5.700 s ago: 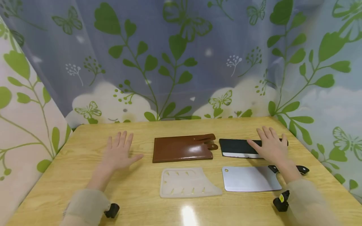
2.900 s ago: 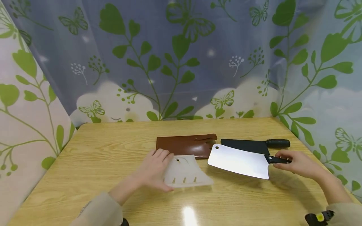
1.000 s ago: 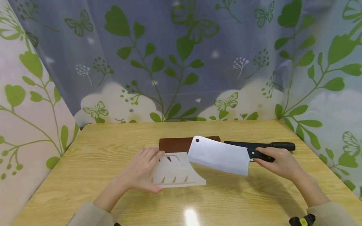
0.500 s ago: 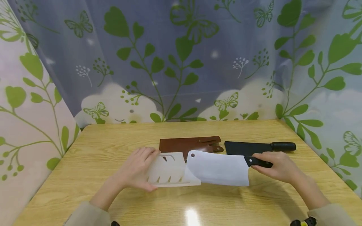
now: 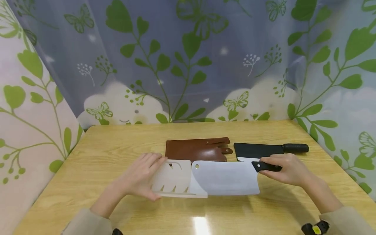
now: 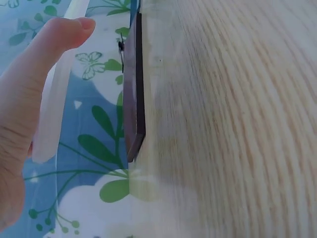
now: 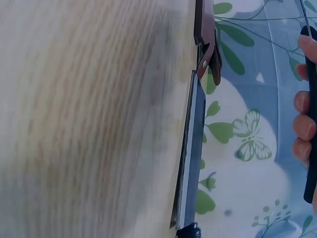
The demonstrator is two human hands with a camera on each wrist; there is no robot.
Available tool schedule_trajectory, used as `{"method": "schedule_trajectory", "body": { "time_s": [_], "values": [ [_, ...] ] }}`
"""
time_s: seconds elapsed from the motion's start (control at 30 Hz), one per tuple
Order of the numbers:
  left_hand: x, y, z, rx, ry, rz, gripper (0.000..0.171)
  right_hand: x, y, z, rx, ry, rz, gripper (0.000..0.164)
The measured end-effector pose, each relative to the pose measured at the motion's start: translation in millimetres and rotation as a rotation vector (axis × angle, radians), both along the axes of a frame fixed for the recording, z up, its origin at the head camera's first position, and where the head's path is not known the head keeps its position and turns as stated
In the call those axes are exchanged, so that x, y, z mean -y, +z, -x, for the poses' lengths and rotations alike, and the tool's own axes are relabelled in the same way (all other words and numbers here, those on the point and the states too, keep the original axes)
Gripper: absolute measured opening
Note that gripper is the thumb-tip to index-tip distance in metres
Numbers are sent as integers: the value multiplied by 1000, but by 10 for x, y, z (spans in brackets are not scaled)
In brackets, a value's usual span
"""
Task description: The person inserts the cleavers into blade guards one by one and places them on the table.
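Note:
My left hand pinches the closed end of a white translucent blade guard, thumb below and fingers on top. My right hand grips the black handle of a cleaver with a shiny broad blade. Blade and guard are level, end to end, above the table. The blade's front end, with its round hole, meets the guard's slanted open side and overlaps its lower point. In the left wrist view the thumb lies across the guard. In the right wrist view fingers wrap the black handle.
Behind the guard a brown leather sheath with strap ends lies on the wooden table. To its right lies a second cleaver with a black blade, pale edge and black handle. A patterned curtain hangs behind the table.
Both hands, earlier spread flat, have taken up the guard and the shiny cleaver. Over the last second the cleaver has come down from a tilt to level, its front end against the guard.

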State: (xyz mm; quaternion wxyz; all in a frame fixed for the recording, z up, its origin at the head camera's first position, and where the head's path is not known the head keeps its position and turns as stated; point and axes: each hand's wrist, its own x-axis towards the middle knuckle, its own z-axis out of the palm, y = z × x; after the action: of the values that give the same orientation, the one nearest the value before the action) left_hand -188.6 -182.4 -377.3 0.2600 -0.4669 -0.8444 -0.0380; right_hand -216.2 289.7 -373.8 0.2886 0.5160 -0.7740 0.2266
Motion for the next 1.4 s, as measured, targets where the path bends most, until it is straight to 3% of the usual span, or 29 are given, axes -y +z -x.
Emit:
{"method": "schedule_trajectory", "body": {
  "time_s": [0.23, 0.43, 0.57, 0.67, 0.8, 1.07, 1.4],
  "values": [
    [-65, 7, -4, -6, -63, 43, 108, 77, -9, -6, 7, 16, -48, 39],
    [-127, 8, -62, -51, 41, 89, 111, 104, -46, -24, 17, -9, -34, 43],
    [-203, 84, -85, -84, 124, 109, 116, 162, 13, -74, -4, -57, -30, 44],
    [-251, 148, -87, -116, 146, 115, 115, 236, 71, -142, -48, -105, -42, 45],
    [-312, 184, -89, -137, 122, 131, 108, 336, 110, -223, -102, -149, -54, 44],
    [-336, 114, -128, -208, 49, 99, 106, 383, 42, -284, -109, -132, -31, 43],
    [-325, 117, -115, -192, 38, 79, 107, 407, 78, -269, -123, -143, -35, 45]
  ]
}}
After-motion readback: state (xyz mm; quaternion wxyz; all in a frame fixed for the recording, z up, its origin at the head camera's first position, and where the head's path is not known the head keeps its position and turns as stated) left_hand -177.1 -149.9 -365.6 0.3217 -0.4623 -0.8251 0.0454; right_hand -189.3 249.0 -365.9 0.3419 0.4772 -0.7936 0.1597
